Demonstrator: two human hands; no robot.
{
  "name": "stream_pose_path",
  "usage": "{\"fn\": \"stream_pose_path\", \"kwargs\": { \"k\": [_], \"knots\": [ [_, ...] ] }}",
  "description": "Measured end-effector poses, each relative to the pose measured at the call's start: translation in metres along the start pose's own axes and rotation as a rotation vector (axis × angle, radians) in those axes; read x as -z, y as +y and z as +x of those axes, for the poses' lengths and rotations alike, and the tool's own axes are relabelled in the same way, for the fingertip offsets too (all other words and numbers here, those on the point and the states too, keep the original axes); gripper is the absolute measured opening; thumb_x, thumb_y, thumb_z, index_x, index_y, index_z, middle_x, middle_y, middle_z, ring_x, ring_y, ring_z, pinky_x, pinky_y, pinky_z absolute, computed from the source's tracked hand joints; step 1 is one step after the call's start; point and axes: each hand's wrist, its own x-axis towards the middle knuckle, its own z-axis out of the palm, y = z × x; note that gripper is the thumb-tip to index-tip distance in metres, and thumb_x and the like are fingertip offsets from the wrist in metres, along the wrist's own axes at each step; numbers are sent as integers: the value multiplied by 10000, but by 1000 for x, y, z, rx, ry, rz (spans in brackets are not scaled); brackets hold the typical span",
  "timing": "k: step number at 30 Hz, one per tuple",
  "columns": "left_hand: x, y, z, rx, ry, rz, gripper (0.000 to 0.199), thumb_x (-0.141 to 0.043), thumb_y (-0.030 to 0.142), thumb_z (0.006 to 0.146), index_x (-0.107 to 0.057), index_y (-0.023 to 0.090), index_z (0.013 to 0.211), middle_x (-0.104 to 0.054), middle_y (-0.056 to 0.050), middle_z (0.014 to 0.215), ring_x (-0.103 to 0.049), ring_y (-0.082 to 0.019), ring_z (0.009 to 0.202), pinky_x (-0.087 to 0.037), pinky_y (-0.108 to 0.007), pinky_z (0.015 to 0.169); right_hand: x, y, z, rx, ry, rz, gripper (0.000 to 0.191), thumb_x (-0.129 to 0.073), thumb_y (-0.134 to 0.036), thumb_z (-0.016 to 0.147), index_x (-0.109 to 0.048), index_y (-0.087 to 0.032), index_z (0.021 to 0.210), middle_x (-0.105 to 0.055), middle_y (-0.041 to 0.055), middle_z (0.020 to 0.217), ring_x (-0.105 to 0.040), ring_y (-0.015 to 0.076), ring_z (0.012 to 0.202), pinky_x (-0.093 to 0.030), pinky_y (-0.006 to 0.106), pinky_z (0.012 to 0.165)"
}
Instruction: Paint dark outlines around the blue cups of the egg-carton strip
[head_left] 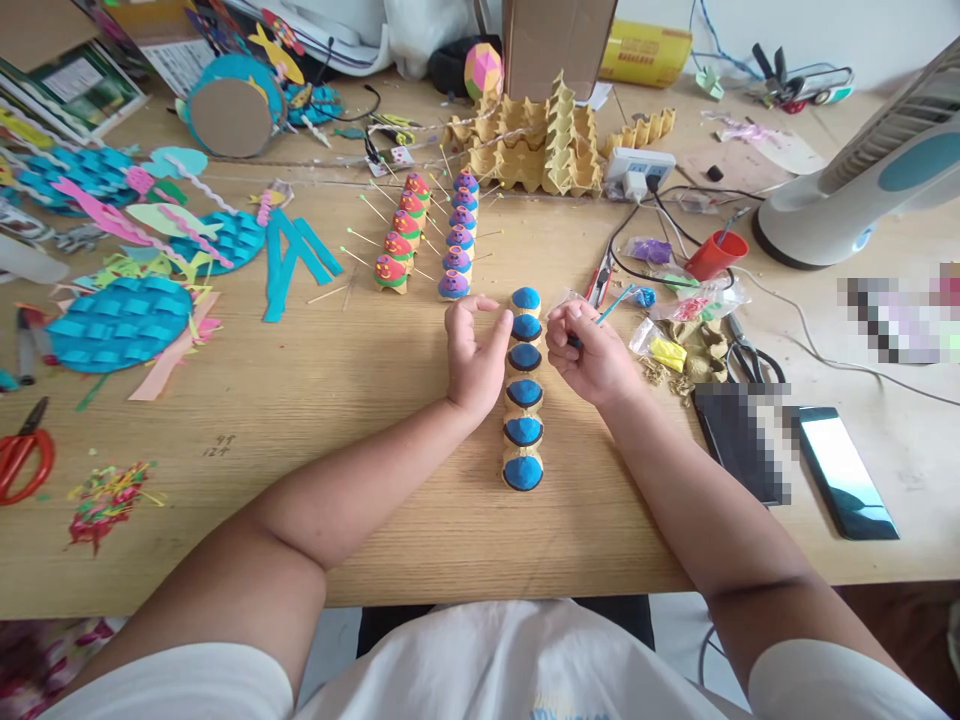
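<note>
A strip of egg carton (pixel 523 410) lies lengthwise in front of me, its bumps capped in blue clay. Dark bands edge the blue caps on most of the bumps; at the far end I cannot make one out. Left of the strip, my left hand (pixel 476 355) is curved with thumb and fingers apart, holding nothing, its thumb tip close beside the second bump from the far end. On the other side, my right hand (pixel 589 350) is closed around a thin blue stick (pixel 616 303). A small dark bit shows at its fingers.
Finished red-green (pixel 401 235) and purple (pixel 459 240) carton caterpillars stand beyond. Egg cartons (pixel 525 150) lie behind them. At right are a red cup (pixel 718 255), clay packets (pixel 667 350), scissors (pixel 744 355), phones (pixel 847 470) and a fan (pixel 847 170). Blue woven paper crafts (pixel 120 325) fill the left.
</note>
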Motion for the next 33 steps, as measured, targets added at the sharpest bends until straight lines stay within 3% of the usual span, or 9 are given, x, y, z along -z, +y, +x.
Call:
{"fn": "stream_pose_path", "kwargs": {
  "k": [4,9,14,23,33],
  "knots": [
    [0,4,-1,-17,-64,-42,426,-639,658,1026,-749,246,1013,-693,-71,1150,-677,-207,1218,-535,-373,1142,-1,4,-1,50,-44,-101,494,-935,-571,766,-611,-199,803,-516,-66,629,-295,46,517,-154,207,472],
    [3,17,-4,-216,-178,86,329,-754,579,983,-800,268,1079,-686,-68,1210,-661,-216,1278,-498,-397,1192,0,6,-2,47,-118,-209,535,-903,-645,789,-606,-201,802,-475,-87,580,-282,42,487,-179,225,482],
    [3,19,-5,-239,-233,119,350,-742,617,973,-815,281,1040,-681,-75,1192,-663,-234,1281,-508,-423,1178,4,5,-1,49,-119,-268,571,-906,-679,766,-584,-208,781,-431,-99,564,-294,46,492,-190,227,485],
    [2,17,-7,-220,-197,84,307,-796,592,939,-820,286,955,-683,-66,1169,-658,-230,1253,-499,-428,1165,14,7,3,108,-161,-365,530,-855,-671,839,-609,-204,794,-469,-88,577,-331,50,503,-249,224,489],
    [1,19,-7,-208,-208,86,354,-778,628,941,-824,281,991,-678,-70,1177,-659,-227,1262,-498,-431,1167,17,4,2,196,-181,-537,522,-797,-675,894,-640,-192,776,-502,-66,609,-399,69,551,-322,238,529]
  ]
}}
